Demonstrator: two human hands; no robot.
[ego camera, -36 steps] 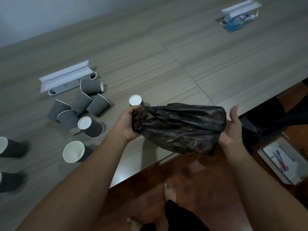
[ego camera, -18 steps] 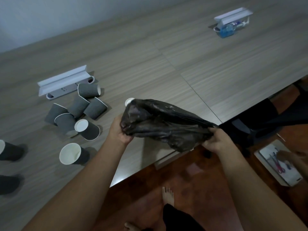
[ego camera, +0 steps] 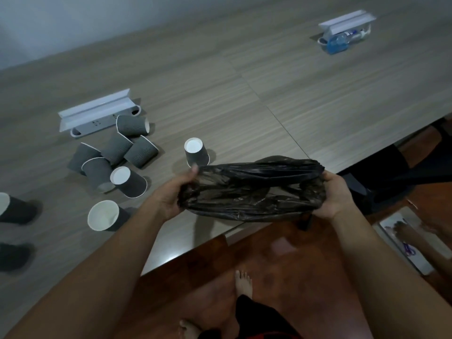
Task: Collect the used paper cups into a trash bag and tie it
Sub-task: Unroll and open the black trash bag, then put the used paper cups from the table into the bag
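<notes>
Head view, largest thing first.
Table: wood-grain top filling most of the scene, its near edge running diagonally above a reddish-brown floor.
Trash bag: black, crumpled, stretched between both hands over the table's near edge — its mouth pulled partly apart.
Left hand: closed on the bag's left end, thumb up along the plastic.
Right hand: closed on the bag's right end, fingers curled under it.
Paper cups: a cluster of grey ones lies tipped over at left, some touching one another; one cup stands alone, base up, just beyond the left thumb; another lies on its side with its white inside facing the camera; two more sit at the far left edge, cut off.
White trays: one just beyond the cluster — another far right, with a blue bottle beside it.
Bare foot: on the floor below the bag.
</notes>
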